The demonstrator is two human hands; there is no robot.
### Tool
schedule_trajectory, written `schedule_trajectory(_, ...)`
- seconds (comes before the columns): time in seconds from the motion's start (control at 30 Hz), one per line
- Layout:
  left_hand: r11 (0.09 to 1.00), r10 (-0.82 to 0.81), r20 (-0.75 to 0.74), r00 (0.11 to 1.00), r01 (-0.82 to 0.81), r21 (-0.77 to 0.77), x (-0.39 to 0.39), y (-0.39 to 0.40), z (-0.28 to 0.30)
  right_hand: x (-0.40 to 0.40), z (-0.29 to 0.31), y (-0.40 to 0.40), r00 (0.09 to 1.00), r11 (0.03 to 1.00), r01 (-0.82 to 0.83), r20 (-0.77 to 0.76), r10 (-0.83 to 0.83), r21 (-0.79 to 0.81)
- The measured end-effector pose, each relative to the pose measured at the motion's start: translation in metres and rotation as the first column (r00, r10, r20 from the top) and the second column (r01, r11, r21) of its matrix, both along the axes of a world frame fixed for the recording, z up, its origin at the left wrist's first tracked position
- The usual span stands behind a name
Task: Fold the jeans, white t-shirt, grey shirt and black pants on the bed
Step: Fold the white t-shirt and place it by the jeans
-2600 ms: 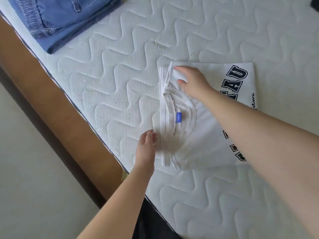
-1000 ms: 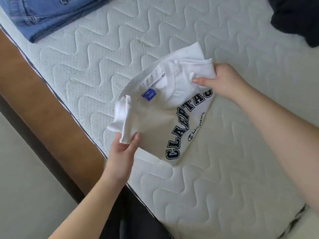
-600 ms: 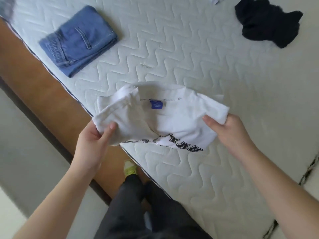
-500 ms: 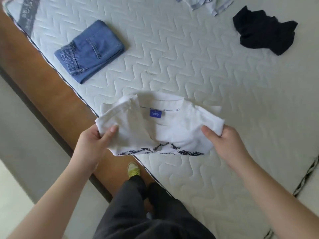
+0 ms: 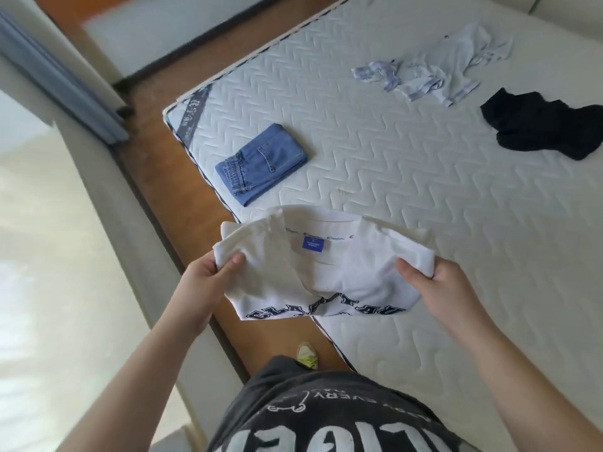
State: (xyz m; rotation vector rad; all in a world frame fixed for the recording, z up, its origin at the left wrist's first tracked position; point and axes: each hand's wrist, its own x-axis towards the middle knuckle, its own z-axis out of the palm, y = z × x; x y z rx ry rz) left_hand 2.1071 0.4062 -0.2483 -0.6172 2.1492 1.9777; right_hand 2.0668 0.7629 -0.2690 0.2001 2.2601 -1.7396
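I hold the folded white t-shirt (image 5: 329,272) in the air over the bed's near edge, its blue neck label up and dark lettering along the lower edge. My left hand (image 5: 204,282) grips its left end, and my right hand (image 5: 437,288) grips its right end. The folded jeans (image 5: 261,163) lie near the mattress's left corner. At the far right, the grey shirt (image 5: 437,65) lies crumpled. The black pants (image 5: 541,123) are bunched just in front of it, at the right edge of the view.
The white quilted mattress (image 5: 408,177) sits on a wooden bed frame (image 5: 169,158) that runs along its left side. Pale floor lies to the left. My dark printed shirt (image 5: 326,412) and one foot (image 5: 306,353) show below.
The t-shirt lay flat on the mattress under my hands; both hands have since lifted it and turned it, neck label up. The view has pulled back, showing the jeans, grey shirt and black pants.
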Motion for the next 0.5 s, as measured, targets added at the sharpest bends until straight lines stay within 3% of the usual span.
schedule_trajectory(0.2,0.995,0.095,-0.082,0.992,-0.096,-0.003,0.007,-0.044,0.026,-0.019,0.018,-0.032,0.999,0.995,-0.022,-0.044,0.017,-0.102)
schedule_trajectory(0.5,0.98,0.183,-0.146,0.972,-0.169,0.103,-0.011,-0.15,0.014,-0.066,0.038,-0.105,0.993,0.992,-0.03,-0.117,0.015,-0.125)
